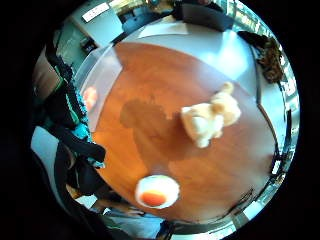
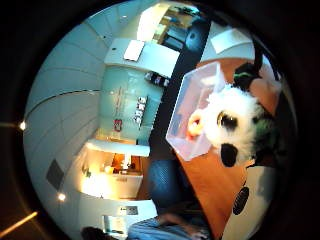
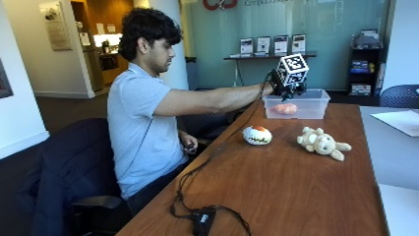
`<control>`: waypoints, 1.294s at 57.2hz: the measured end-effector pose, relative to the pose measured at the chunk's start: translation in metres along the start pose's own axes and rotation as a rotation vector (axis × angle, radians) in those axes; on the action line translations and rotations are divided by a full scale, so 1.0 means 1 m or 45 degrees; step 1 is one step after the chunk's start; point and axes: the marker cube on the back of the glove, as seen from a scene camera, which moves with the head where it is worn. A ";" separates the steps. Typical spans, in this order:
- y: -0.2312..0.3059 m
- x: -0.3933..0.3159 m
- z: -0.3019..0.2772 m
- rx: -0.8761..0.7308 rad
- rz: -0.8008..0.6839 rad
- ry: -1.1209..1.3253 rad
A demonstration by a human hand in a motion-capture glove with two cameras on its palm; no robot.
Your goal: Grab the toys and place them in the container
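Note:
In the outside view my gloved right hand [image 3: 285, 86] hangs just above the near left corner of the clear plastic container [image 3: 308, 112] at the far end of the wooden table [image 3: 288, 187]. A black and white panda plush [image 2: 235, 127] sits close against the palm, gripped by the curled fingers, with the container [image 2: 192, 107] behind it. An orange-pink toy [image 3: 284, 108] lies inside the container. A round white and orange toy [image 3: 257, 135] and a cream plush dog [image 3: 322, 142] lie on the table nearer the camera, also visible as the round toy [image 1: 156, 191] and the dog [image 1: 210, 117].
A black device with a cable [image 3: 203, 216] lies at the table's near edge, its cable running up toward the arm. A white table [image 3: 396, 162] with a sheet of paper [image 3: 399, 120] adjoins on the right. The person sits in a dark chair [image 3: 59, 172].

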 end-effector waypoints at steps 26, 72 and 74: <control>-0.008 -0.005 0.046 -0.221 -0.068 0.032; 0.034 0.244 -0.006 -0.052 0.321 0.467; 0.034 0.243 -0.008 -0.032 0.299 0.480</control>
